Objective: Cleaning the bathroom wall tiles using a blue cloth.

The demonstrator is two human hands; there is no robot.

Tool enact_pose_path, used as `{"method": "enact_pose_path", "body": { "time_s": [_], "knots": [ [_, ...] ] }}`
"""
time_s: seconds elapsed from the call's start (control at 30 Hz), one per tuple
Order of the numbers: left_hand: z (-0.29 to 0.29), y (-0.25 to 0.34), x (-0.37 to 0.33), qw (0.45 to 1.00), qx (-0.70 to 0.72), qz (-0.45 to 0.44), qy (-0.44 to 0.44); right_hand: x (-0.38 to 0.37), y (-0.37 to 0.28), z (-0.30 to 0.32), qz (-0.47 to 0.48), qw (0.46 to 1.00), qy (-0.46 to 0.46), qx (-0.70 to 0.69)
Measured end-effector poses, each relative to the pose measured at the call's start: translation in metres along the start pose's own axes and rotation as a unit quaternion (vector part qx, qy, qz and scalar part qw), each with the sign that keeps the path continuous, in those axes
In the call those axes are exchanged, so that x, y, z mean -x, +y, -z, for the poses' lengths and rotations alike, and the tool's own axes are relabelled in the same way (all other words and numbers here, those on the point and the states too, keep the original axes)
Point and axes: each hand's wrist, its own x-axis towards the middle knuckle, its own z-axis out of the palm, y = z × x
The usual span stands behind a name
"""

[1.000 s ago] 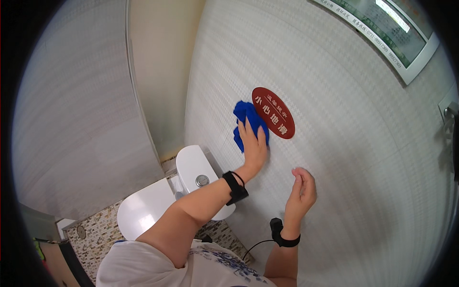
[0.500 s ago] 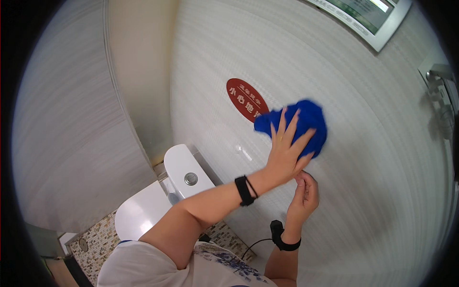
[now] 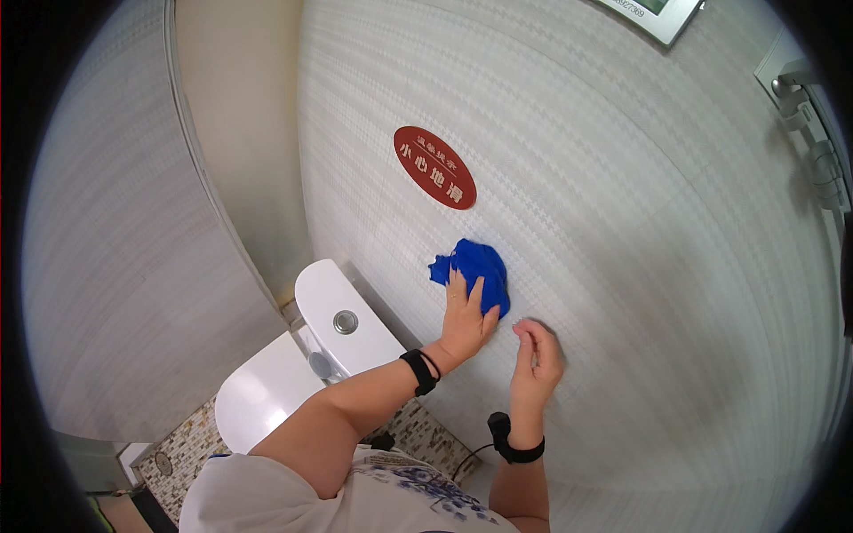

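Note:
My left hand (image 3: 466,325) presses a bunched blue cloth (image 3: 483,265) against the pale patterned wall (image 3: 577,258). Its fingers lie spread over the cloth's lower part, and one corner of the cloth sticks out to the left. Just to the right and slightly lower, my right hand (image 3: 540,357) is held near the wall, apart from the cloth. Its fingers are curled in toward the thumb, with nothing visible in them. Above the cloth, a red oval sign (image 3: 435,167) is fixed to the wall.
A white toilet with a round flush button (image 3: 346,322) on its tank (image 3: 373,342) stands to the left, lid (image 3: 267,382) down. A grey partition panel (image 3: 115,222) rises at the far left. A framed display (image 3: 662,27) and a metal wall fitting (image 3: 800,115) are at upper right.
My left hand has slid the blue cloth down and left along the wall, uncovering the sign's right end. The right hand has shifted slightly left, and a gap now separates the hands.

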Motion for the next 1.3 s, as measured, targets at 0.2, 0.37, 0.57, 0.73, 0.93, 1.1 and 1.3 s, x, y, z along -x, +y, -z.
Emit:
{"method": "enact_pose_path", "body": {
  "time_s": [0.2, 0.37, 0.57, 0.73, 0.93, 1.1, 1.3],
  "knots": [
    [0.007, 0.042, -0.007, 0.995, 0.051, 0.072, -0.034, 0.013, -0.004, 0.003, -0.018, 0.999, -0.025, -0.025],
    [0.01, 0.107, -0.072, 0.996, 0.071, -0.055, -0.001, -0.001, -0.033, 0.027, 0.01, 0.997, 0.003, -0.082],
    [-0.007, 0.1, -0.059, 0.997, 0.048, -0.055, 0.036, -0.004, -0.027, 0.028, 0.002, 0.996, -0.01, -0.083],
    [-0.03, 0.046, 0.016, 0.999, 0.024, 0.026, 0.031, 0.026, 0.017, 0.017, -0.042, 0.997, -0.062, -0.034],
    [-0.039, 0.005, 0.093, 0.973, 0.03, 0.223, -0.05, 0.063, 0.064, 0.001, -0.116, 0.982, -0.151, 0.013],
    [-0.038, 0.0, 0.116, 0.932, 0.066, 0.355, -0.024, 0.079, 0.088, -0.01, -0.13, 0.968, -0.212, 0.031],
    [-0.037, 0.009, 0.104, 0.915, 0.141, 0.376, 0.038, 0.073, 0.072, -0.014, -0.127, 0.963, -0.231, 0.056]
  ]
}}
